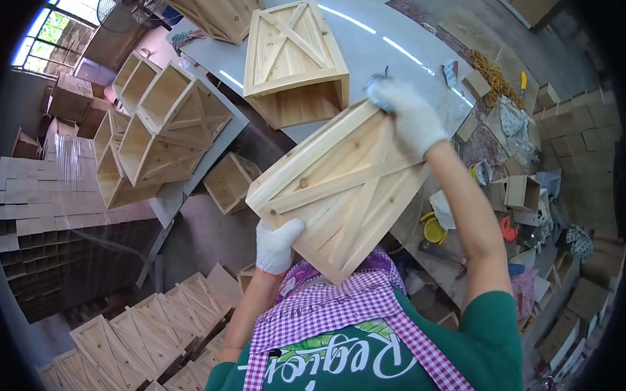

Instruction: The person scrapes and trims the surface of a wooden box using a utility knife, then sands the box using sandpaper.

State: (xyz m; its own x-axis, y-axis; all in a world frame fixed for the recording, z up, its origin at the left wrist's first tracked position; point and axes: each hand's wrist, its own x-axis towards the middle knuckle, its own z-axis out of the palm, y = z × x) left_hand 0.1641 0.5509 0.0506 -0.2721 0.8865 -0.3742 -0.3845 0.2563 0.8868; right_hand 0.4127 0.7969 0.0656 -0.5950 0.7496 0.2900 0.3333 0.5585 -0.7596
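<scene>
A pale wooden box [340,194] with an X-shaped brace on its side is tilted in front of my body. My left hand [279,245], in a white knit glove, is closed on its lower left edge, thumb on the braced face. At the box's upper right edge is my right hand [410,120], also gloved and slightly blurred. Its fingers are closed round a light-blue cloth-like piece [378,93], partly hidden and smeared. Just beyond stands another braced wooden box [294,62], its open end towards me.
Several open boxes [162,128] are stacked on the left. More braced boxes [128,343] stand in rows at lower left. On the right, the worktop carries orange cord [495,75], a yellow container [435,229] and scraps. A fan [117,11] is at upper left.
</scene>
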